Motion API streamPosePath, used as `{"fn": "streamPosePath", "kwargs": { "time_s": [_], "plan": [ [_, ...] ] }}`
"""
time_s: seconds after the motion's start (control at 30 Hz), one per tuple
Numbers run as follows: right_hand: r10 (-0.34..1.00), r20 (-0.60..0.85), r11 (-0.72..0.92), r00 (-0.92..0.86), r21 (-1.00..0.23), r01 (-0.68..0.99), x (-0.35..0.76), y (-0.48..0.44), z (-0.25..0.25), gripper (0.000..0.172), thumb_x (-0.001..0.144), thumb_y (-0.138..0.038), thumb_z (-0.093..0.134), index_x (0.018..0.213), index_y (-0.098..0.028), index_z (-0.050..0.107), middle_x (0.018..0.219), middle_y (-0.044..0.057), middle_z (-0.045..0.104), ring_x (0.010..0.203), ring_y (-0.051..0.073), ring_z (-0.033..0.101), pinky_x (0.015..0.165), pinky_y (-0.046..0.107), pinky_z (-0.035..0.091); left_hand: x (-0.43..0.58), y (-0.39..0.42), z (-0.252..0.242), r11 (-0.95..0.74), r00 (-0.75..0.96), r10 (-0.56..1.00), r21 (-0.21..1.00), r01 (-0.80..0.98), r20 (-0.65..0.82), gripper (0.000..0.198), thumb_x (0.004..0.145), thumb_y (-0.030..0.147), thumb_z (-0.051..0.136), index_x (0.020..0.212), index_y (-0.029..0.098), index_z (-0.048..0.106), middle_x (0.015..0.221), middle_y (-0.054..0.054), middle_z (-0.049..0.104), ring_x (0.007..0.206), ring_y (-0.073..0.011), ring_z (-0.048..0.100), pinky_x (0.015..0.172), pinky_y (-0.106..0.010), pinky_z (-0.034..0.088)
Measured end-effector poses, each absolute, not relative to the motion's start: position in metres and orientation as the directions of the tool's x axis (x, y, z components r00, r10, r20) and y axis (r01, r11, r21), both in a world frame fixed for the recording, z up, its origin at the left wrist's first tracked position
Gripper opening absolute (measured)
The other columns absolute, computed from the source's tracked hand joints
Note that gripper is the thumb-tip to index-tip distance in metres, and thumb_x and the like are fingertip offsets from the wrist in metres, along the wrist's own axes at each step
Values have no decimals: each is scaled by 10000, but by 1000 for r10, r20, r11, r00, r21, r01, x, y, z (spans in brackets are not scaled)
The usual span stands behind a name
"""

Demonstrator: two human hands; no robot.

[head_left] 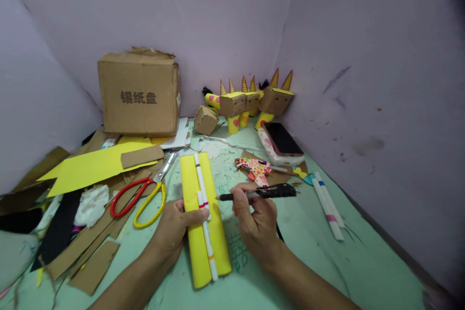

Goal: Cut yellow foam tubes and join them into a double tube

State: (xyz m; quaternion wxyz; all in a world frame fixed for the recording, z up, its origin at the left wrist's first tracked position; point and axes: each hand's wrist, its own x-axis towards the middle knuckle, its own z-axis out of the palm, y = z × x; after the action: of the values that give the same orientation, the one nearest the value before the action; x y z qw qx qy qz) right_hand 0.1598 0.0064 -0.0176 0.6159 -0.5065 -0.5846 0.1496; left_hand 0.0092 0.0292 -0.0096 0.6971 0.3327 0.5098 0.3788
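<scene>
My left hand (173, 228) grips a rolled yellow paper piece (221, 240) lying on the green table, thumb pressing two white paper sticks (202, 189) laid along its middle seam. My right hand (254, 218) is closed on a black pen (276, 191), tip pointing left toward the yellow roll, close to the sticks but not touching them.
Red-and-yellow scissors (140, 199) lie left of the roll among cardboard scraps and a yellow sheet (87, 167). A cardboard box (140, 93) stands at the back. Paper giraffe figures (250, 101), a phone (282, 139), a patterned glue gun (256, 168) and two more white sticks (329, 206) lie to the right.
</scene>
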Motion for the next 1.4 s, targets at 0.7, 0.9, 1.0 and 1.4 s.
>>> {"fn": "streamPosePath", "kwargs": {
  "time_s": [0.7,0.9,1.0,1.4],
  "plan": [
    [864,51,496,-501,-258,829,187,20,-10,500,758,-1,471,1159,-286,561,930,70,611,889,225,493,737,334,314,-6,35,-4,502,186,863,841,-203,-470,282,387,140,781,647,95,682,591,-73,710,512,-220,637,535,-323,528],
    [891,-8,441,-453,-214,872,183,18,-9,622,685,32,475,1214,-290,536,923,71,601,872,229,511,727,324,320,-6,34,-3,521,203,849,837,-166,-488,246,413,122,768,643,90,687,601,-83,714,530,-235,650,545,-337,538],
    [916,53,396,-399,-289,871,188,19,-11,569,724,18,452,1231,-228,531,928,80,629,883,216,544,760,314,354,-6,33,-4,520,215,848,839,-161,-484,231,426,123,760,641,91,683,583,-80,709,517,-228,645,537,-331,537],
    [998,59,52,-32,-378,925,162,13,-17,233,708,-443,628,734,-216,673,646,57,703,609,232,629,499,271,316,-8,31,-4,505,217,856,851,-148,-470,219,428,124,757,627,96,669,568,-80,705,498,-218,639,508,-309,526]
  ]
}}
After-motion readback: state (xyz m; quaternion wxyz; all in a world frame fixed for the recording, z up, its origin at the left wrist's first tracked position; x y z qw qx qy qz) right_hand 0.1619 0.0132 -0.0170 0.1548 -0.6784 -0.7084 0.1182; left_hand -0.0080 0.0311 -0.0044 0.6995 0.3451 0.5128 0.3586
